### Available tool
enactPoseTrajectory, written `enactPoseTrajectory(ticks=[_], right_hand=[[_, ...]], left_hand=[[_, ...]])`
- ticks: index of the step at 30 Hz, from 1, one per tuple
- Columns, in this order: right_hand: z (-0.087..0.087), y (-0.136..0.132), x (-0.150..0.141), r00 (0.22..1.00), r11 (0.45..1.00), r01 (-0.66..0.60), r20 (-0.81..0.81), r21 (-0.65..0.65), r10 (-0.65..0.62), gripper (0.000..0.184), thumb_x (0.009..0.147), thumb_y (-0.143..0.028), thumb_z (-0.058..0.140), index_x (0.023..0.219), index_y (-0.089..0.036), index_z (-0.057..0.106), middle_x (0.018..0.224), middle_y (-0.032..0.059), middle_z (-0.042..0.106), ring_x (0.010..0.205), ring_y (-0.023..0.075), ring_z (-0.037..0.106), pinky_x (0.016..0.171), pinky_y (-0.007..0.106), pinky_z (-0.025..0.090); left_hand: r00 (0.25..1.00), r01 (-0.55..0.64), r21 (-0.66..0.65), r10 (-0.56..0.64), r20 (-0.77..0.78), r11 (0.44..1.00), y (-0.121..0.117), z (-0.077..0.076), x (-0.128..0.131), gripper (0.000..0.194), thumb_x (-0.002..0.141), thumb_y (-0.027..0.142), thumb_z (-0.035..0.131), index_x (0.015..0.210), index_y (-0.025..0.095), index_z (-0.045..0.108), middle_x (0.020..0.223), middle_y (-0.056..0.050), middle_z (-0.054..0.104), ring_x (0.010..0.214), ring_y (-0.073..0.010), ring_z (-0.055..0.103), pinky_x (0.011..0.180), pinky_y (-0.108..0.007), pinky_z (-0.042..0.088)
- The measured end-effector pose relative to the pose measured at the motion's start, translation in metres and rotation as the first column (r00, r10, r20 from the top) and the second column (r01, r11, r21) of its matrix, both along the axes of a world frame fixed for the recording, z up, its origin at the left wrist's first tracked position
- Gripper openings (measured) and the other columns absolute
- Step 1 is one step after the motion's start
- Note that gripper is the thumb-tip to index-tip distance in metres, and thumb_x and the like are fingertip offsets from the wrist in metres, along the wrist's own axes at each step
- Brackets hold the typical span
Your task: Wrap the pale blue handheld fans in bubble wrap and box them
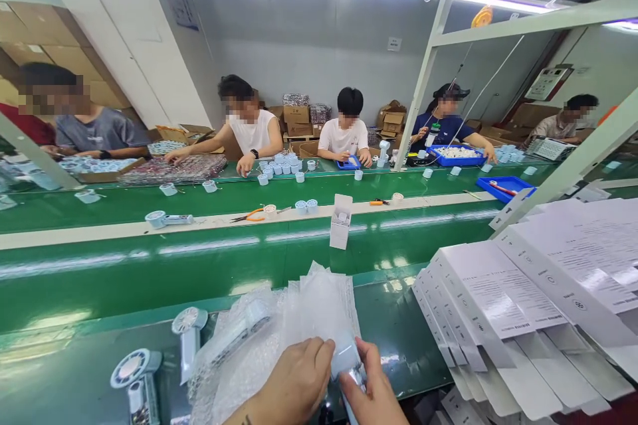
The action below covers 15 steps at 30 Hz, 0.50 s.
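Note:
My right hand (371, 385) is closed round a light-blue handheld fan (345, 357), whose head points away from me at the mouth of a translucent bubble-wrap bag (319, 309). With curled fingers my left hand (302, 375) grips the near edge of that bag, right beside the fan's head. How deep the fan sits in the bag I cannot tell. Left of my hands lies a pile of bubble-wrap bags, with a wrapped fan (244, 332) on top. Two bare handheld fans, one farther off (189, 339) and one nearer (137, 378), rest on the green bench at the left.
Overlapping flat white boxes (498, 292) cover the bench's right side. Across it, an open small white box (341, 229) stands on the green conveyor (124, 285). Beyond lie orange-handled pliers (252, 215) and a blue tray (503, 187). Several co-workers sit along the far side; a metal post (423, 80) rises there.

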State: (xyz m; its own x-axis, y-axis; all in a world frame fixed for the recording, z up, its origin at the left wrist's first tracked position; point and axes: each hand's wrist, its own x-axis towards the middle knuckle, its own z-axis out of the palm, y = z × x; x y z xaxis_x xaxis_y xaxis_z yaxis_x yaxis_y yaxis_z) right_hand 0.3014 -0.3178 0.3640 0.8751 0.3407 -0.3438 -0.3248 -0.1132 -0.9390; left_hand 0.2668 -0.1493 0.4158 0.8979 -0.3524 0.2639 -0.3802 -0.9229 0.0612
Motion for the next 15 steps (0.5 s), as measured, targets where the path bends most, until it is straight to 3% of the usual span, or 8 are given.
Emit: enactPoseTrajectory(ticks=[2, 5, 7, 9, 11, 13, 15], right_hand=[[-0.004, 0.000, -0.002, 1.000, 0.999, 0.008, 0.014, 0.035, -0.008, 0.057, 0.065, -0.057, 0.071, 0.103, -0.021, 0.047, 0.096, 0.0066, 0.065, 0.066, 0.0165, 0.062, 0.056, 0.031, 0.054], [0.001, 0.000, -0.003, 0.991, 0.985, 0.040, -0.132, 0.169, -0.018, 0.062, 0.061, -0.065, 0.072, 0.095, -0.024, 0.039, 0.094, 0.0011, 0.062, 0.041, 0.0065, 0.049, 0.036, 0.024, 0.043], [0.010, 0.003, -0.004, 0.981, 0.967, 0.107, -0.183, 0.231, -0.064, 0.066, 0.058, -0.064, 0.076, 0.093, -0.026, 0.036, 0.092, -0.0023, 0.060, 0.038, 0.0041, 0.046, 0.032, 0.021, 0.040], [0.021, 0.006, -0.005, 0.968, 0.948, 0.157, -0.233, 0.276, -0.093, 0.068, 0.054, -0.064, 0.079, 0.090, -0.027, 0.034, 0.082, -0.0061, 0.058, 0.043, 0.0075, 0.053, 0.033, 0.020, 0.042], [0.028, 0.009, -0.004, 0.954, 0.932, 0.185, -0.285, 0.311, -0.094, 0.069, 0.054, -0.065, 0.079, 0.088, -0.029, 0.031, 0.073, -0.0087, 0.056, 0.049, 0.0121, 0.058, 0.033, 0.020, 0.042], [0.028, 0.010, -0.002, 0.943, 0.918, 0.207, -0.318, 0.338, -0.095, 0.067, 0.057, -0.066, 0.076, 0.086, -0.029, 0.029, 0.068, -0.0094, 0.055, 0.049, 0.0128, 0.058, 0.034, 0.019, 0.040], [0.018, 0.008, 0.001, 0.934, 0.913, 0.216, -0.345, 0.346, -0.090, 0.065, 0.058, -0.068, 0.075, 0.083, -0.028, 0.030, 0.061, -0.0100, 0.054, 0.044, 0.0107, 0.051, 0.036, 0.019, 0.037]], left_hand=[[0.997, 0.069, -0.028, -0.067, 0.044, 0.997, -0.002, 0.000, 0.000, 0.021, 0.079, 0.005, 0.045, 0.096, 0.017, 0.052, 0.073, -0.003, 0.063, 0.060, -0.0211, 0.062, 0.053, -0.033, 0.056], [0.983, 0.109, -0.068, -0.098, 0.152, 0.992, -0.002, 0.000, -0.003, 0.027, 0.082, 0.005, 0.040, 0.104, 0.017, 0.051, 0.076, -0.005, 0.064, 0.064, -0.0194, 0.063, 0.058, -0.029, 0.056], [0.972, 0.070, -0.093, -0.047, 0.231, 0.993, 0.001, -0.002, -0.005, 0.032, 0.084, 0.003, 0.037, 0.110, 0.016, 0.049, 0.082, -0.006, 0.066, 0.070, -0.0185, 0.065, 0.065, -0.027, 0.056], [0.964, -0.020, -0.145, 0.057, 0.259, 0.989, 0.002, -0.007, -0.003, 0.031, 0.083, 0.002, 0.035, 0.106, 0.017, 0.050, 0.081, -0.006, 0.065, 0.070, -0.0177, 0.065, 0.065, -0.026, 0.056], [0.961, -0.174, -0.231, 0.216, 0.171, 0.957, 0.001, -0.013, -0.001, 0.027, 0.078, 0.000, 0.036, 0.091, 0.019, 0.051, 0.074, -0.004, 0.062, 0.064, -0.0171, 0.063, 0.058, -0.026, 0.054], [0.946, -0.315, -0.280, 0.325, -0.010, 0.907, -0.004, -0.021, 0.001, 0.023, 0.076, 0.001, 0.038, 0.079, 0.022, 0.048, 0.067, -0.001, 0.061, 0.059, -0.0162, 0.062, 0.053, -0.024, 0.051], [0.959, -0.283, -0.274, 0.265, -0.102, 0.919, -0.011, -0.028, -0.001, 0.021, 0.076, 0.003, 0.039, 0.076, 0.022, 0.048, 0.066, -0.001, 0.062, 0.060, -0.0162, 0.063, 0.054, -0.023, 0.050]])
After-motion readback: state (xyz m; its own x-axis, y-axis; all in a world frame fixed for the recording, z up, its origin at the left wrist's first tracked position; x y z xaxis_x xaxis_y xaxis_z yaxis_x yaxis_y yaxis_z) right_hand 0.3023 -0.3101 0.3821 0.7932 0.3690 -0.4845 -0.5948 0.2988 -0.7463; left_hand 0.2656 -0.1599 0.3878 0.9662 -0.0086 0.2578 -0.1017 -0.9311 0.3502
